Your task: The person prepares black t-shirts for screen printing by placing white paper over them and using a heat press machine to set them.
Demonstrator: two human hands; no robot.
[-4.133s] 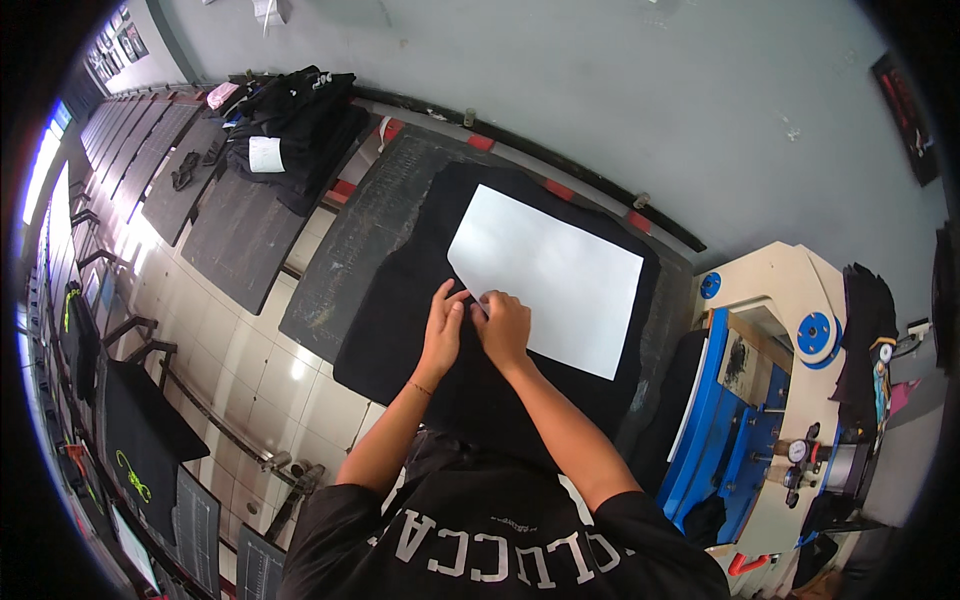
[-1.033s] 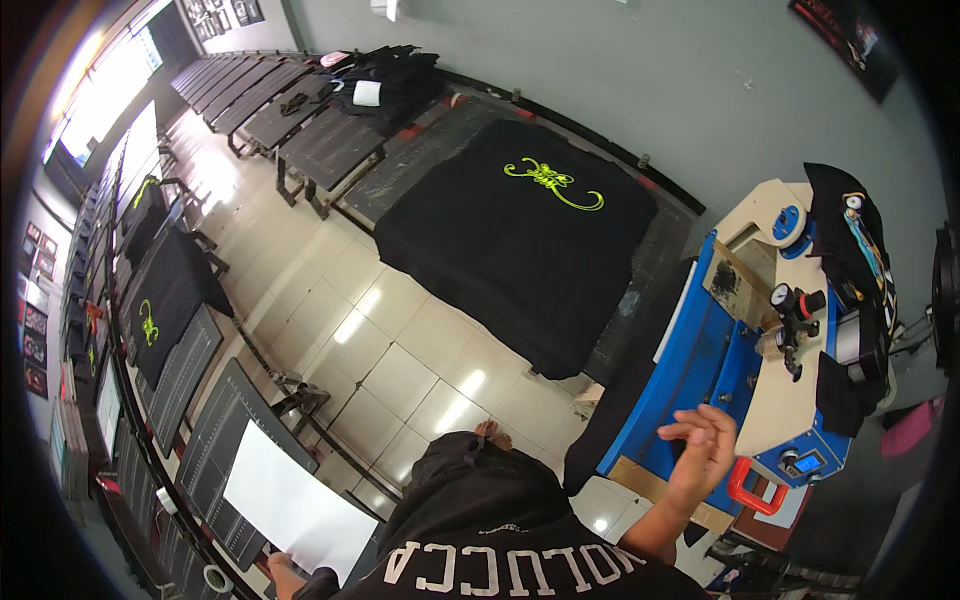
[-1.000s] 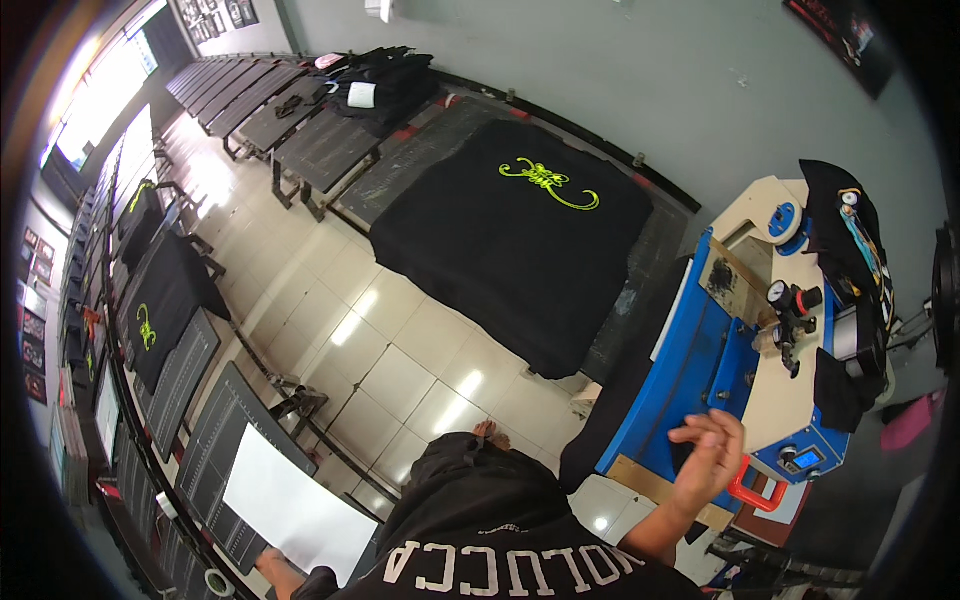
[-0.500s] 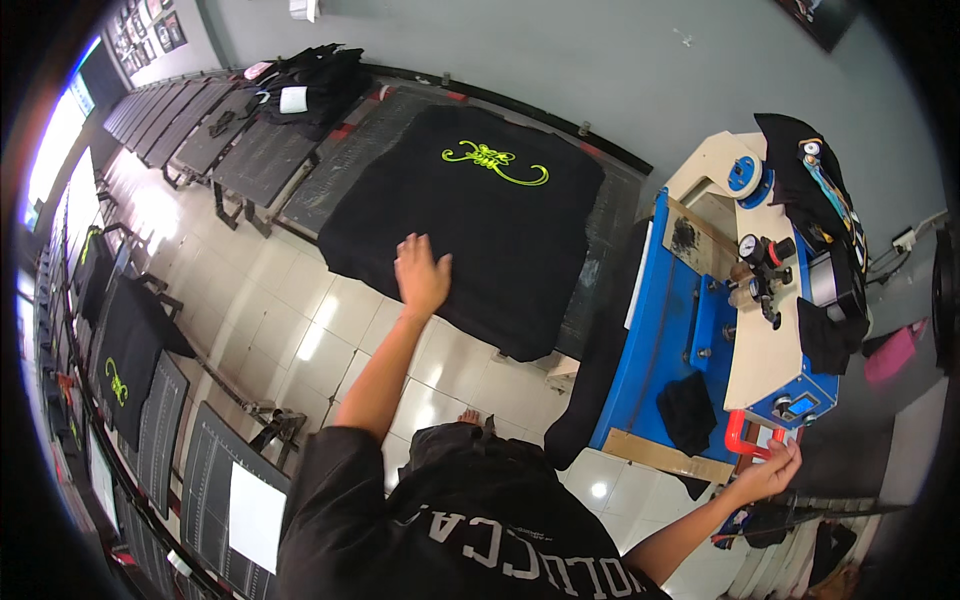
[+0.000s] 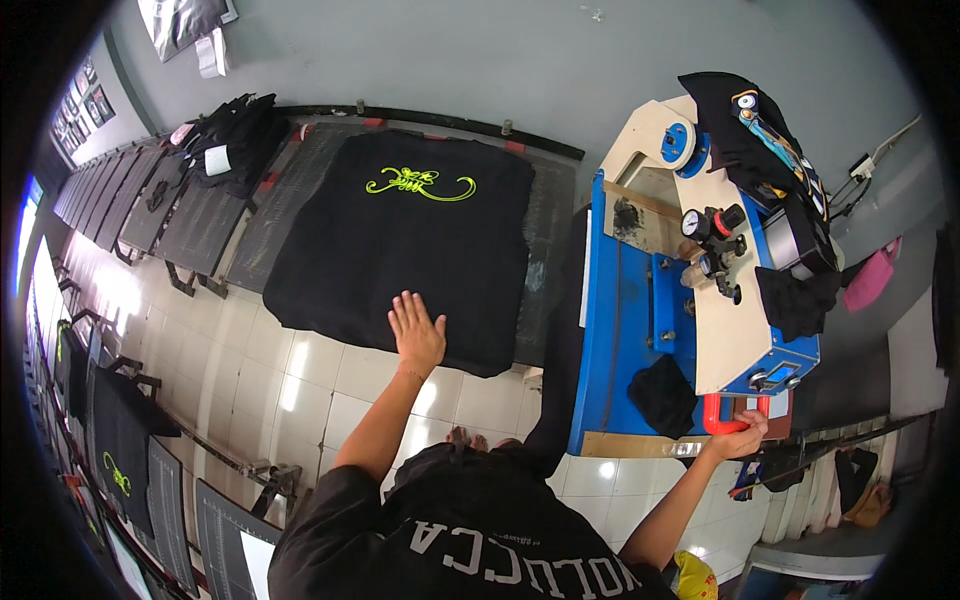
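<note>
A black garment (image 5: 400, 265) lies spread over a dark flat board, with a neon-yellow swirling print (image 5: 420, 184) near its far edge. My left hand (image 5: 418, 335) rests palm down on the near part of the cloth, fingers stretched out. To the right stands a blue and cream press machine (image 5: 735, 320) with a pressure gauge and round blue knob. My right hand (image 5: 740, 437) is closed around the red handle (image 5: 712, 412) at the machine's near end. A folded black cloth (image 5: 663, 395) sits on the machine's blue part, left of the handle.
Dark printing boards (image 5: 205, 235) run in a row along the grey wall to the far left, a pile of black garments (image 5: 238, 140) on them. Another printed black garment (image 5: 120, 450) hangs over boards at left. Black clothing (image 5: 745, 130) drapes over the machine's top.
The view has turned to the right, so the garment and machine sit further left in it. My left hand has slid rightward on the cloth. My right hand stays at the red handle.
</note>
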